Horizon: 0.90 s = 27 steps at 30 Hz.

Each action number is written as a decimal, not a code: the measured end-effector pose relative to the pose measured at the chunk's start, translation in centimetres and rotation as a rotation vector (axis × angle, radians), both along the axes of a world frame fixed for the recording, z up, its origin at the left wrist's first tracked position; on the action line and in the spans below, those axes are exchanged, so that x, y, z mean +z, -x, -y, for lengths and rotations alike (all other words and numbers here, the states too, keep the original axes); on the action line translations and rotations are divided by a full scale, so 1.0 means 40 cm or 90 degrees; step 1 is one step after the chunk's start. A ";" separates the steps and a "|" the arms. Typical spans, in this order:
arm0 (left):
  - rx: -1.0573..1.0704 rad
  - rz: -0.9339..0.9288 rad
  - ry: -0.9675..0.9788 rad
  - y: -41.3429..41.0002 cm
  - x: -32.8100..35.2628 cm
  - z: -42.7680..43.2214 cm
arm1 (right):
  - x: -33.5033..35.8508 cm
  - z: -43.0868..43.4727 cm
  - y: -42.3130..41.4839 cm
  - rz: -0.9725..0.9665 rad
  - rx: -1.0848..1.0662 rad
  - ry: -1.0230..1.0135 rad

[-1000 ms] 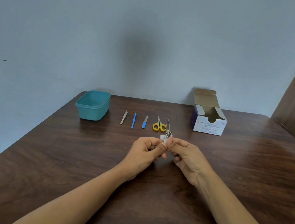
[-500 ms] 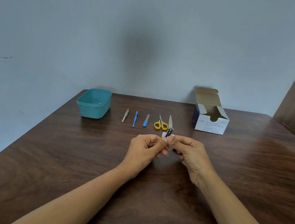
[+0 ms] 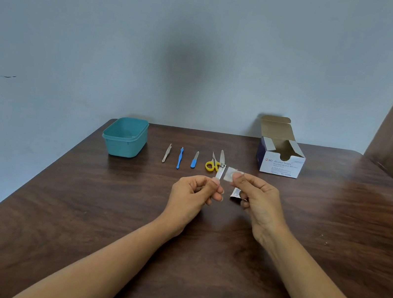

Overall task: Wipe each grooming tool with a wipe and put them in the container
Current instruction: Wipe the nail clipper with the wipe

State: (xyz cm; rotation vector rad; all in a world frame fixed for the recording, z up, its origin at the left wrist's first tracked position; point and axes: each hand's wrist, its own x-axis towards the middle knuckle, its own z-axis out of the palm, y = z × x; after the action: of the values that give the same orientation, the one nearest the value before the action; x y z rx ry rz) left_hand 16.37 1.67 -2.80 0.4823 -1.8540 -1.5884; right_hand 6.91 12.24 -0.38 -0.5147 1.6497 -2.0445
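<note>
My left hand [image 3: 194, 195] pinches a silver nail clipper [image 3: 220, 169] upright above the table, its lever swung open. My right hand [image 3: 258, 200] pinches a small white wipe [image 3: 230, 174] just right of the clipper, with the torn wipe packet [image 3: 236, 193] tucked under its lower fingers. On the table behind lie tweezers [image 3: 167, 153], a blue tool [image 3: 180, 157], a blue-handled nail file [image 3: 194, 159] and yellow-handled scissors [image 3: 212, 163] in a row. A teal container [image 3: 124, 136] stands at the far left of the row.
An open box of alcohol swabs [image 3: 280, 160] stands at the back right of the dark wooden table [image 3: 76, 206]. A blue-grey wall runs behind, and a brown panel rises at the far right.
My hands have parted a little: the right hand drew the wipe off the clipper to its right, and the packet now shows under that hand.
</note>
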 end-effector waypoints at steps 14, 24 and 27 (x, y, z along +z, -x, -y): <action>-0.005 0.009 0.025 -0.001 -0.002 -0.001 | 0.011 -0.009 -0.003 -0.077 -0.011 -0.012; 0.003 0.023 0.043 -0.005 0.001 -0.002 | -0.004 0.001 0.010 -0.132 -0.007 -0.005; -0.002 0.029 0.051 -0.004 0.002 -0.002 | -0.006 0.002 0.010 -0.155 -0.009 -0.002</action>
State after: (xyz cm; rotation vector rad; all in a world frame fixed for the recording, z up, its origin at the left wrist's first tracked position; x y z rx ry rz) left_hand 16.53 1.76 -2.73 0.4832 -1.9458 -1.5100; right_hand 6.53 12.15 -0.62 -0.7795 1.7955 -2.0554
